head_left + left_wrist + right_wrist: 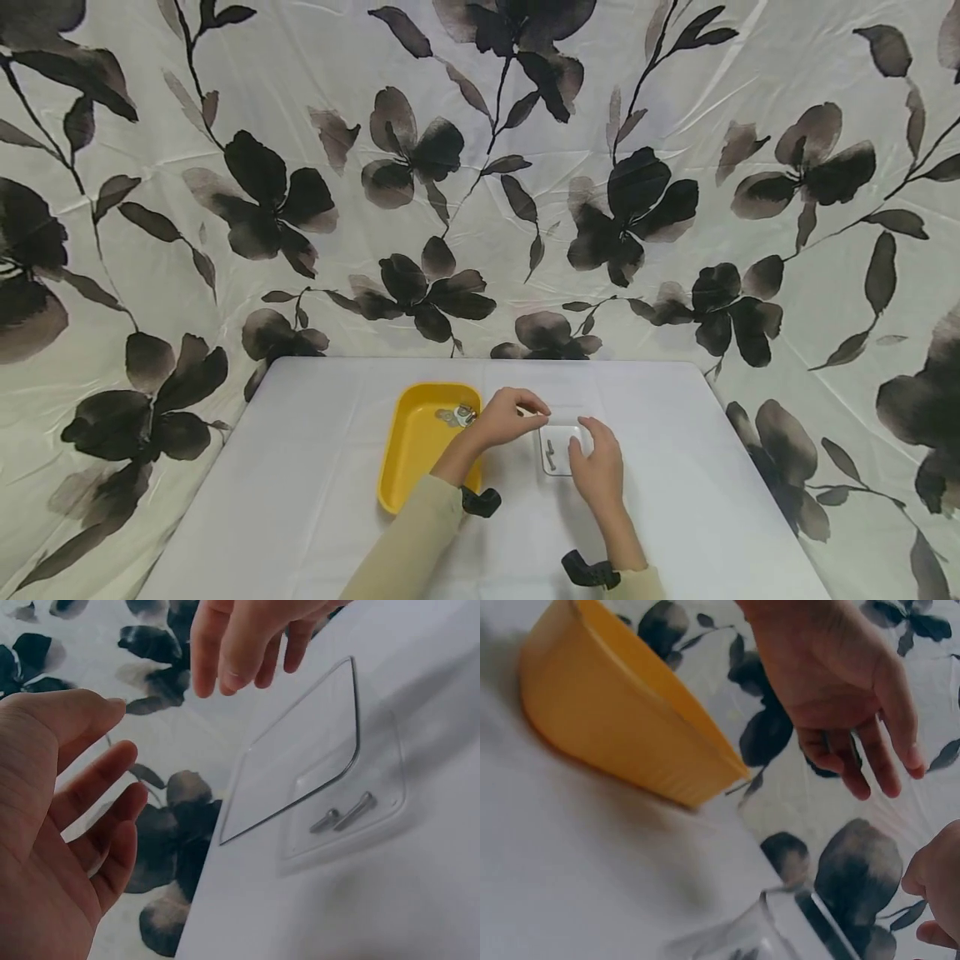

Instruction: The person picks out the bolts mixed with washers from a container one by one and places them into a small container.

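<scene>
a white table [697, 500] carries a yellow tray [408, 458] and a clear square box [562, 474].

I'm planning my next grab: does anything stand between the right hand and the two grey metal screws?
From the sides, yes: the clear square plastic box walls in the grey metal screws. From above, I cannot tell whether its top is open to the right hand.

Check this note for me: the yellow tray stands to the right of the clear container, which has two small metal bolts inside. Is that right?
Not quite. The yellow tray stands to the left of the clear container, not to its right, as the head view shows. The rest holds: two small metal bolts lie inside the container.
</scene>
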`<state>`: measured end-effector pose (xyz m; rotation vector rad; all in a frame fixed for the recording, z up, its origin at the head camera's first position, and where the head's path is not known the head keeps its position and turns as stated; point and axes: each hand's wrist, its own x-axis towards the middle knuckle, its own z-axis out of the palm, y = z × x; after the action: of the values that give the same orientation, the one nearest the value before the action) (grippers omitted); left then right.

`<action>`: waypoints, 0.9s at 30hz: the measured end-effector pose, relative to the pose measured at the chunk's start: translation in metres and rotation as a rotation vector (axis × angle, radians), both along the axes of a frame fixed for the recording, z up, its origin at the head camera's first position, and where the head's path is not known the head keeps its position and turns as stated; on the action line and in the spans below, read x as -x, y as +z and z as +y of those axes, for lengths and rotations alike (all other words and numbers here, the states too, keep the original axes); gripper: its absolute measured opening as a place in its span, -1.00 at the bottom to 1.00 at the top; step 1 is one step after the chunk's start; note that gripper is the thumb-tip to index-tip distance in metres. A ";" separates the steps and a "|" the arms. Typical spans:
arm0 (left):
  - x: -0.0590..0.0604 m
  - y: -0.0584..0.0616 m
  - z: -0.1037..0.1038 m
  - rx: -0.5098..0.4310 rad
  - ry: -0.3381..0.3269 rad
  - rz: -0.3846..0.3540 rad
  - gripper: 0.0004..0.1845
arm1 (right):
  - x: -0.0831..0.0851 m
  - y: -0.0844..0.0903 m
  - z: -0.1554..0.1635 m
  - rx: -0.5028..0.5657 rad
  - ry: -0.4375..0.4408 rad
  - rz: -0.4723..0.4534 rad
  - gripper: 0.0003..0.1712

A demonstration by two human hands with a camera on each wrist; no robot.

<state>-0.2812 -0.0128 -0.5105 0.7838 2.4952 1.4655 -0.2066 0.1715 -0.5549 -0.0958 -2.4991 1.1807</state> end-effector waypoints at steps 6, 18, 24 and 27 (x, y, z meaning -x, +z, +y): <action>-0.003 0.008 -0.022 0.008 0.057 -0.017 -0.90 | 0.006 0.014 -0.022 0.003 0.049 0.058 -0.58; -0.009 0.008 -0.076 0.000 0.144 -0.061 -0.88 | 0.002 0.021 -0.072 0.075 0.210 0.091 -0.57; -0.007 0.004 -0.097 -0.004 0.155 -0.027 -0.85 | -0.010 0.013 -0.092 0.088 0.281 -0.001 -0.56; -0.003 0.005 -0.105 -0.011 0.156 0.002 -0.84 | -0.012 0.007 -0.100 0.115 0.322 -0.052 -0.55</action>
<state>-0.2783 -0.1176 -0.5056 0.6035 2.6044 1.5276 -0.1944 0.0711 -0.5475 0.2596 -2.5563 1.4640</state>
